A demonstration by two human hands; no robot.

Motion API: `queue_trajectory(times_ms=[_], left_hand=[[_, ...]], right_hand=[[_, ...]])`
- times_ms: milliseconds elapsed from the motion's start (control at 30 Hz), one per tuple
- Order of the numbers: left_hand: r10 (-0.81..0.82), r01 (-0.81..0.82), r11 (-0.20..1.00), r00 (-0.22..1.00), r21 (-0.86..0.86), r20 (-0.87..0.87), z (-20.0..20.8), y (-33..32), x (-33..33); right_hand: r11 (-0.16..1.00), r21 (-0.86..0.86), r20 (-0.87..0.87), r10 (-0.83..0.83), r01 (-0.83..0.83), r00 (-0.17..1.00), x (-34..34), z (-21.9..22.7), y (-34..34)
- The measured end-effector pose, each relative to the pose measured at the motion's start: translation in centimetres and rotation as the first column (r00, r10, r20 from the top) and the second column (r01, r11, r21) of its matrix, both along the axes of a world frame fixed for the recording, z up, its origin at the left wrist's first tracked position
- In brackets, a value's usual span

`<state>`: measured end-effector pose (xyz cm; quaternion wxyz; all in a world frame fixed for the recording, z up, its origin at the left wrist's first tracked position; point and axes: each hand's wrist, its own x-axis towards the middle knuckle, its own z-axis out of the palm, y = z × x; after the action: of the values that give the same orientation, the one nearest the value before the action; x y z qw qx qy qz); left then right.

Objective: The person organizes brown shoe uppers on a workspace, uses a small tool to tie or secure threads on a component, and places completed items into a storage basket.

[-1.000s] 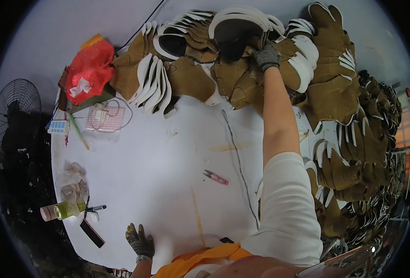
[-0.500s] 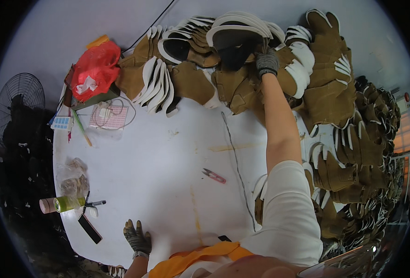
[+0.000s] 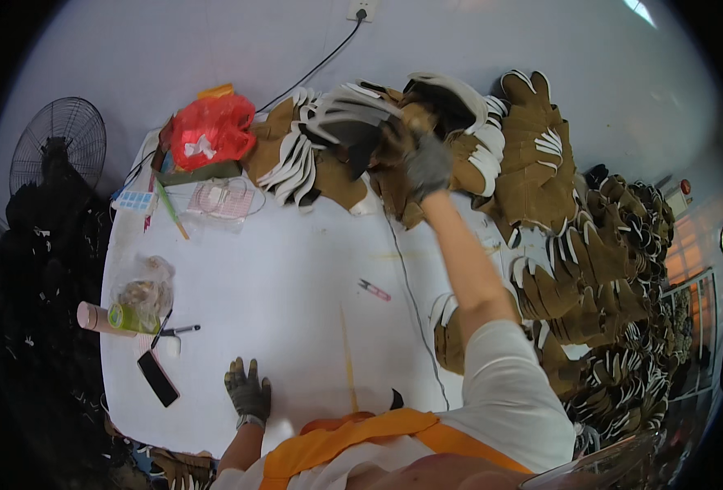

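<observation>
My right hand (image 3: 428, 166), in a grey glove, reaches to the far side of the table and is smeared by motion. It grips a brown shoe upper (image 3: 355, 122) with a black lining and a pale rim, also blurred; whether it is one piece or more I cannot tell. Around it lie heaps of similar brown, white-edged uppers (image 3: 533, 163), with a fanned white-edged bunch (image 3: 296, 170) to the left. Flat on the near part of the white table (image 3: 296, 302) rests my left hand (image 3: 249, 392), gloved, fingers spread, holding nothing.
Pink thread snips (image 3: 374, 290) lie mid-table beside a dark cord (image 3: 415, 302). At left are a phone (image 3: 158, 378), pens, a green tape roll (image 3: 129, 317) and a plastic bag (image 3: 145, 286). A red bag (image 3: 212, 131) sits in a box at the far left. More uppers (image 3: 553, 286) crowd the right.
My right hand has drawn nearer and to the left, and the gripped upper has swung left off the stack. My left hand stays on the table. The view has shifted.
</observation>
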<state>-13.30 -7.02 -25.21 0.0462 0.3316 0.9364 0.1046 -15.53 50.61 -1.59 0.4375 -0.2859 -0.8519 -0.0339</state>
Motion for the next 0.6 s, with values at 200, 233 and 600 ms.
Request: queue_trajectory(times_ms=[200,233,600], left_hand=[[-0.012,0.013,1.0,0.999,0.001,-0.045,-0.9,-0.8,-0.2],[-0.023,0.023,1.0,0.999,0.01,-0.043,-1.1,-0.4,-0.3],[-0.004,0.002,1.0,0.997,-0.023,-0.073,-1.5,-0.6,0.3]], right_hand=[[0.919,-0.357,0.723,0.384,-0.166,0.574,8.0,-21.9,-15.6],[0.798,-0.292,0.45,0.601,-0.528,0.66,10.9,-24.9,-16.8],[0.879,-0.47,-0.058,-0.115,0.075,0.992,20.3,-8.4,-0.6]])
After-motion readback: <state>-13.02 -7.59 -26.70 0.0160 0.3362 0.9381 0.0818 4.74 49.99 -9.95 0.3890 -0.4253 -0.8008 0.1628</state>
